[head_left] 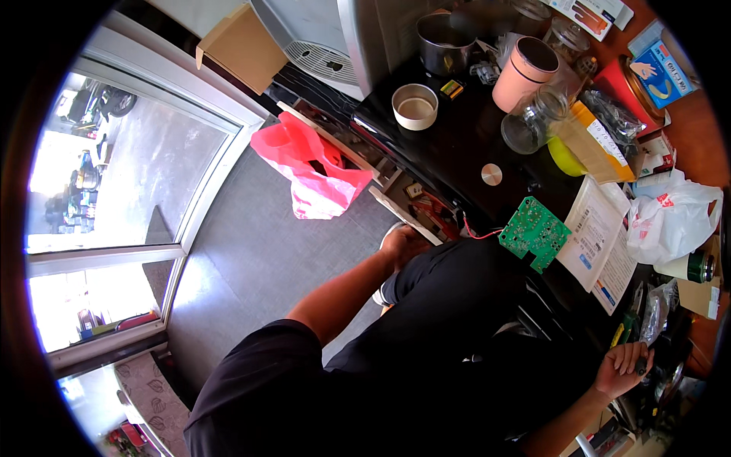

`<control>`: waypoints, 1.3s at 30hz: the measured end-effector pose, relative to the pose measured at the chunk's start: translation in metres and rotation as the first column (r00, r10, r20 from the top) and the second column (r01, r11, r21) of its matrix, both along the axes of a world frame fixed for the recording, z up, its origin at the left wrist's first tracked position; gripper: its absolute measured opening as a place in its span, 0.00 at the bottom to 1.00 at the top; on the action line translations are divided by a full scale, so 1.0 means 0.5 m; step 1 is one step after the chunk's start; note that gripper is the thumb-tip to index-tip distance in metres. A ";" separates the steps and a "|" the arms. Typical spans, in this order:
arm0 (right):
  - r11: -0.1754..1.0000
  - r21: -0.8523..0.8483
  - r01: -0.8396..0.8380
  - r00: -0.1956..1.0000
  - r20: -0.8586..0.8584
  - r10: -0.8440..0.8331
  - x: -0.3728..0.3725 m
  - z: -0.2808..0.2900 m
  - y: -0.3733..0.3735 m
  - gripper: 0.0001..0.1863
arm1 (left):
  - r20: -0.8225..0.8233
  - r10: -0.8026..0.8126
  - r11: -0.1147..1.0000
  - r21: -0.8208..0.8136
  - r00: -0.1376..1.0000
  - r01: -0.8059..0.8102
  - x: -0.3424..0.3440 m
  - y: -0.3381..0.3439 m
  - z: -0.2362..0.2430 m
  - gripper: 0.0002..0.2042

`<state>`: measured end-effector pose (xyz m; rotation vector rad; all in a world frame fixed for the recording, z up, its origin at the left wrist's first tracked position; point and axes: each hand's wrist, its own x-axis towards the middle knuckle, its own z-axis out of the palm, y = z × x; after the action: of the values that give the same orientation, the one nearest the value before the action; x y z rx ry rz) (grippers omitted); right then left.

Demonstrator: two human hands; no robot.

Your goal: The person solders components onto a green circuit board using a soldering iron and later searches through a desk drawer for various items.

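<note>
My left hand (402, 247) rests by my bent knee, close to the front of an open drawer (407, 213). Its fingers look loosely stretched, and I see nothing in them. At the lower right, my right hand (623, 369) is closed around a black tool handle (642, 365); the kind of tool is hidden. A green circuit board (534, 233) lies at the near edge of the black desk, with a red wire (480, 234) running from its left side. Beside the board lie a clear packet with a label (590, 236) and a printed sheet (618, 278).
On the desk stand a white bowl (415, 107), a pink cup (525, 74), a glass jar (527, 129) and a dark pot (445, 47). A white plastic bag (674, 217) sits at the right. A red plastic bag (316, 167) hangs at another drawer. A glass door (137, 160) is at the left.
</note>
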<state>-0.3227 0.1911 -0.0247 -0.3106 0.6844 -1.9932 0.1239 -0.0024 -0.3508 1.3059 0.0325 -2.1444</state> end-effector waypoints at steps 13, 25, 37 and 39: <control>0.997 0.076 -0.013 1.000 -0.016 0.014 -0.010 -0.011 -0.009 0.12 | -0.132 0.005 0.984 -0.175 0.991 -0.028 0.022 0.022 0.029 0.10; 0.993 0.118 -0.022 0.999 -0.029 0.025 0.003 -0.006 -0.024 0.12 | -0.071 0.030 0.981 -0.190 0.997 -0.043 0.008 0.022 0.055 0.10; 0.993 0.120 -0.002 0.999 -0.046 0.007 -0.003 -0.006 -0.019 0.15 | 0.010 -0.008 0.956 -0.292 1.000 0.011 0.008 0.021 0.065 0.11; 0.993 0.116 0.012 1.000 0.004 -0.013 0.005 -0.005 -0.025 0.13 | 0.048 -0.054 0.946 -0.317 0.997 0.066 0.013 0.020 0.064 0.11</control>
<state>-0.3202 0.1786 -0.0271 -0.2324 0.7969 -1.9564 0.1305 0.0075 -0.3187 1.1694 -0.3601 -2.0676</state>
